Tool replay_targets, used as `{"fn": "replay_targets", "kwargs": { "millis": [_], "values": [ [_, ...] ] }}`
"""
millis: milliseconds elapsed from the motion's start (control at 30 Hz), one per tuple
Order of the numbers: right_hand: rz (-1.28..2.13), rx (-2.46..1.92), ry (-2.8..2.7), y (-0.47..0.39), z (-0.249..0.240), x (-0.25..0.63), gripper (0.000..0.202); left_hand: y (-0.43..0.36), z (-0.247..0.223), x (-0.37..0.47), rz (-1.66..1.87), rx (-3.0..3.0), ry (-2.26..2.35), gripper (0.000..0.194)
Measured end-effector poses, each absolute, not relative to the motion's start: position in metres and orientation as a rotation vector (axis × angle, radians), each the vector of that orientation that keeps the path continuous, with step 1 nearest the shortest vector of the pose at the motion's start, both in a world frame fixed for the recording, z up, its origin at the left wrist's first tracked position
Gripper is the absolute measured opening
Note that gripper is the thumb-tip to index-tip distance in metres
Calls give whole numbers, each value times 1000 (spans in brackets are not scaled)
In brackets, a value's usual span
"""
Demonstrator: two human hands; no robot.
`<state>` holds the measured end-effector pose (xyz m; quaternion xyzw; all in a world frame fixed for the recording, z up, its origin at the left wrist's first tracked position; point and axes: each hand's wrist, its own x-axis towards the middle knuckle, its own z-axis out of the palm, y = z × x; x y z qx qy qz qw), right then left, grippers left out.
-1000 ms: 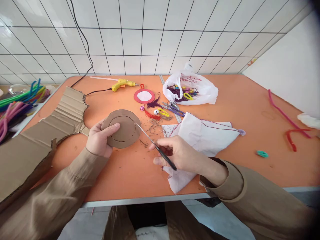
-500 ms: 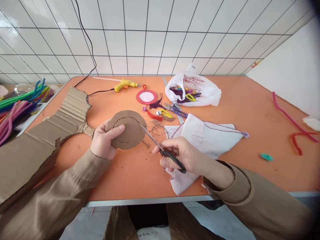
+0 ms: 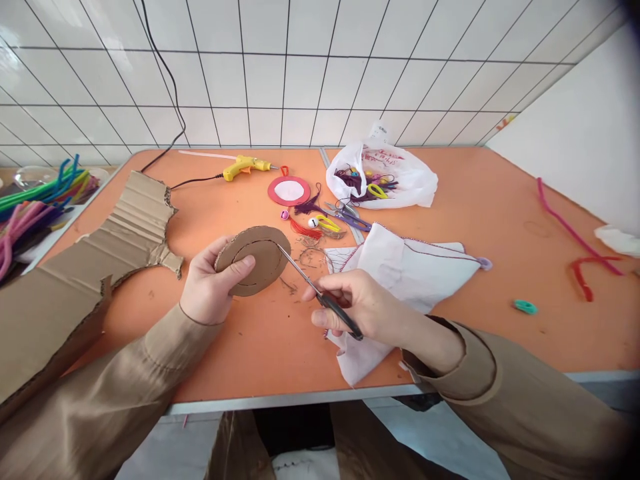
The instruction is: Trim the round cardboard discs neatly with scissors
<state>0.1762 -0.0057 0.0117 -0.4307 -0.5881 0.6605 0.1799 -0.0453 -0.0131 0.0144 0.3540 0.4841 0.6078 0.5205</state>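
A round cardboard disc (image 3: 265,263) with a cut or scored inner circle is pinched in my left hand (image 3: 213,280), thumb on its face. My right hand (image 3: 357,307) grips black-handled scissors (image 3: 340,315); their tip touches the disc at the right part of the inner line. The disc is tilted above the orange table (image 3: 280,360). Behind it lies a red ring with a white centre (image 3: 289,191), near a bell with a red tassel (image 3: 306,229). White cloth (image 3: 415,267) with dark red stitching lies beneath and beyond my right hand.
Large cut cardboard (image 3: 65,300) covers the left side. A yellow glue gun (image 3: 247,167) with its cord lies at the back, beside a white bag (image 3: 410,177) of tassels. Purple-handled scissors (image 3: 355,219) lie mid-table. Pipe cleaners (image 3: 575,230) are at right, others (image 3: 30,213) at far left.
The disc has tilted and turned slightly in my left hand. The scissors' tip remains at its inner line. The whole view has shifted a little, moving the table items left.
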Motion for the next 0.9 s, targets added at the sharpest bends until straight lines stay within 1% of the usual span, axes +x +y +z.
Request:
{"fn": "replay_targets", "kwargs": {
  "millis": [467,700,900],
  "values": [
    [1884,-1226,-1667,-7,17,174,36,-14,7,-46,1432,1168,1244,27],
    [1901,-1225,-1663,-7,15,176,35,-15,9,-45,1409,1201,1256,21],
    [1917,-1205,-1636,-9,15,174,36,-15,5,-44,1413,1188,1276,23]
  ]
}}
